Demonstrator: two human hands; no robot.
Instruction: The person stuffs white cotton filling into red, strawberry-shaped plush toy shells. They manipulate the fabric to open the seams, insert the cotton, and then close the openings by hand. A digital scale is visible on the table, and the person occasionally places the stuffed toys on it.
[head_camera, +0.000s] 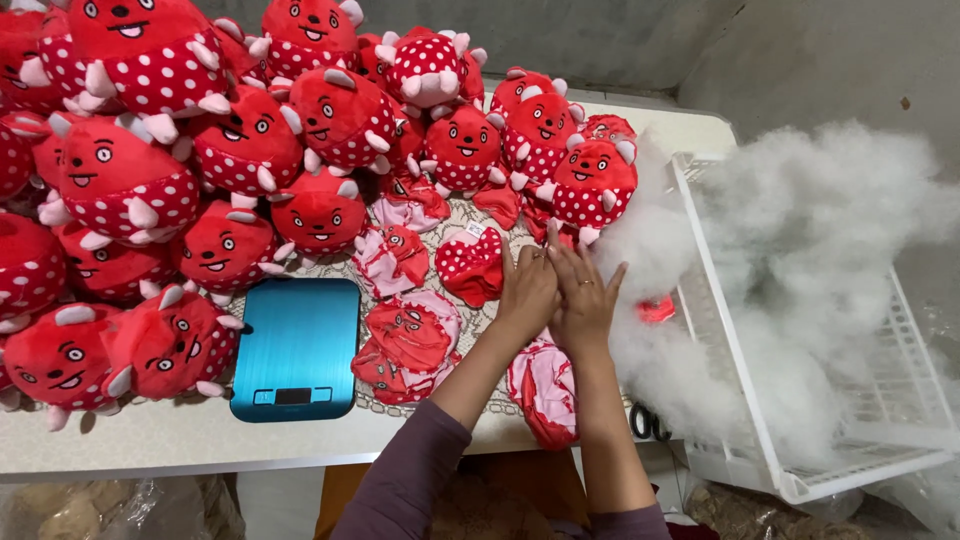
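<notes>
Now, white basket (735, 345) heaped with stuffing (820, 220), both hands (555, 295) flat, grip open.

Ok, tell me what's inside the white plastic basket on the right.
The white plastic basket holds a heap of loose white stuffing fibre, spilling over its rim onto the table. The fluff covers whatever lies beneath it on the basket floor.

Both hands fwd, side by side, palms down.
Left hand (527, 290) & right hand (583, 300) touch at the thumbs, fingers straight and loose; forearms angled inward, purple sleeves pushed up.
</notes>
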